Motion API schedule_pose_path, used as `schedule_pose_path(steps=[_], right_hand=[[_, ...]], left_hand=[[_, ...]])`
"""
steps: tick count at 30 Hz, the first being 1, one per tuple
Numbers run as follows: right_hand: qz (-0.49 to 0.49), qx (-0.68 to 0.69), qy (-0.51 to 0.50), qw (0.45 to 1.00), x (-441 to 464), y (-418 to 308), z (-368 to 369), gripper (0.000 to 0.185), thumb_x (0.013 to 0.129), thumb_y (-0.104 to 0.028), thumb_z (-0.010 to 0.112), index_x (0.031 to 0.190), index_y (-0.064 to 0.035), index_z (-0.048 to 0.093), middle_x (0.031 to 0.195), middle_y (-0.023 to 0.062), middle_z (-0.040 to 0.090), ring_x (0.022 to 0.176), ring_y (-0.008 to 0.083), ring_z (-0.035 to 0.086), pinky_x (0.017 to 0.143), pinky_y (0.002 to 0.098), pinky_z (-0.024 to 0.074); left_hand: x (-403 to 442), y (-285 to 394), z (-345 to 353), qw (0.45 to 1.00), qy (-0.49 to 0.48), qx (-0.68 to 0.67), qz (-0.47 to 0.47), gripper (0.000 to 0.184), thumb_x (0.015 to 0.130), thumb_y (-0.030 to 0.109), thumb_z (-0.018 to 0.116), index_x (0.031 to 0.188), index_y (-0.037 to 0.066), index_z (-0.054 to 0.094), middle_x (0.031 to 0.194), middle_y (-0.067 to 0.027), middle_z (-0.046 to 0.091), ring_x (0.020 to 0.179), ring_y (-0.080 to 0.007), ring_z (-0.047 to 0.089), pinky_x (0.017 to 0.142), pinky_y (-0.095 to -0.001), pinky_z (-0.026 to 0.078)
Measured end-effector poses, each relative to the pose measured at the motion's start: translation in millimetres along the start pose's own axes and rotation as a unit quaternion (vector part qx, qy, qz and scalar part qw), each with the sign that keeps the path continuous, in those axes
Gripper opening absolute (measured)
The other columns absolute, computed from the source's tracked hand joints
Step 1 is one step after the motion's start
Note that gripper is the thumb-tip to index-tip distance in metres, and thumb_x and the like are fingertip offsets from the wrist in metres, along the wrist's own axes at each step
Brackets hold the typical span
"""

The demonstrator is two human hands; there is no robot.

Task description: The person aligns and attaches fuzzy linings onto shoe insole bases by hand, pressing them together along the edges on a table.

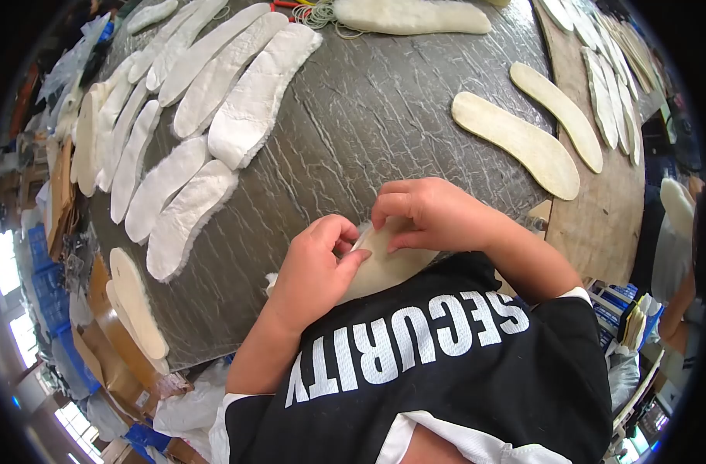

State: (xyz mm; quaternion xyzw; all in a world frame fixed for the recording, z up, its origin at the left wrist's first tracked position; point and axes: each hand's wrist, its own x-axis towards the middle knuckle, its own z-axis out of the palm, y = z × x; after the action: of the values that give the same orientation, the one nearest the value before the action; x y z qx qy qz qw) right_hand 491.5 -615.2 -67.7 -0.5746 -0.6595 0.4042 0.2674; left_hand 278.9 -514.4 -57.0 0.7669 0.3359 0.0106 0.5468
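Observation:
A cream insole with a fuzzy white edge lies close against the black shirt, at the near edge of the table. My left hand pinches its upper edge between thumb and fingers. Just to the right, my right hand also grips that edge, its thumb and index finger bent over the insole. Part of the insole is hidden behind the hands and the shirt.
Several white fleecy insoles lie spread over the left of the dark creased table. Two cream insoles rest at the right, near a wooden board. Another fleecy insole and a bundle of thin cords are at the far edge.

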Motion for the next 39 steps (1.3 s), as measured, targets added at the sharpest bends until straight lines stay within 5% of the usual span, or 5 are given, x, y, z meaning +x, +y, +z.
schedule_pose_path(steps=[15,27,33,37,39], right_hand=[[0.019,0.01,-0.028,0.999,5,-5,-6,0.03,0.08,-0.021,0.078,0.102,-0.0051,0.065,0.097,0.0122,0.068,0.091,0.0346,0.067,0.077,0.0434,0.0519],[-0.01,-0.018,-0.017,1.0,6,-3,-1,0.024,0.08,-0.024,0.076,0.09,-0.0053,0.064,0.089,0.0099,0.065,0.089,0.0323,0.064,0.076,0.0431,0.0504],[-0.056,-0.043,0.017,0.997,7,3,4,0.02,0.081,-0.021,0.075,0.083,-0.005,0.062,0.085,0.0095,0.063,0.091,0.0321,0.062,0.076,0.0433,0.0492],[-0.027,-0.032,0.008,0.999,4,5,3,0.02,0.081,-0.02,0.074,0.084,-0.0041,0.061,0.086,0.0103,0.063,0.09,0.0337,0.062,0.076,0.0437,0.0491],[-0.01,-0.03,0.004,0.999,4,3,4,0.02,0.081,-0.02,0.074,0.087,-0.0047,0.062,0.087,0.0103,0.064,0.09,0.0344,0.063,0.078,0.0442,0.0493]], left_hand=[[3,-10,6,0.983,0.022,-0.02,0.182,0.008,0.079,-0.007,0.072,0.085,-0.003,0.068,0.1,-0.0113,0.069,0.081,-0.0157,0.066,0.07,-0.0271,0.053],[4,-8,7,0.987,0.014,-0.014,0.157,0.007,0.079,-0.004,0.074,0.081,-0.003,0.067,0.088,-0.0111,0.072,0.077,-0.0153,0.068,0.066,-0.0277,0.053],[2,0,-12,0.995,-0.048,-0.078,-0.036,0.023,0.076,0.002,0.081,0.093,-0.002,0.066,0.096,-0.0108,0.073,0.087,-0.0167,0.068,0.077,-0.03,0.054],[-11,-13,-33,0.984,-0.081,0.145,0.058,0.044,0.067,0.013,0.088,0.104,-0.001,0.068,0.097,-0.0136,0.073,0.088,-0.0242,0.07,0.081,-0.0322,0.053],[-15,-18,-30,0.987,-0.064,0.132,0.072,0.04,0.07,0.016,0.085,0.104,0.001,0.07,0.094,-0.0141,0.072,0.086,-0.0277,0.07,0.077,-0.0348,0.053]])
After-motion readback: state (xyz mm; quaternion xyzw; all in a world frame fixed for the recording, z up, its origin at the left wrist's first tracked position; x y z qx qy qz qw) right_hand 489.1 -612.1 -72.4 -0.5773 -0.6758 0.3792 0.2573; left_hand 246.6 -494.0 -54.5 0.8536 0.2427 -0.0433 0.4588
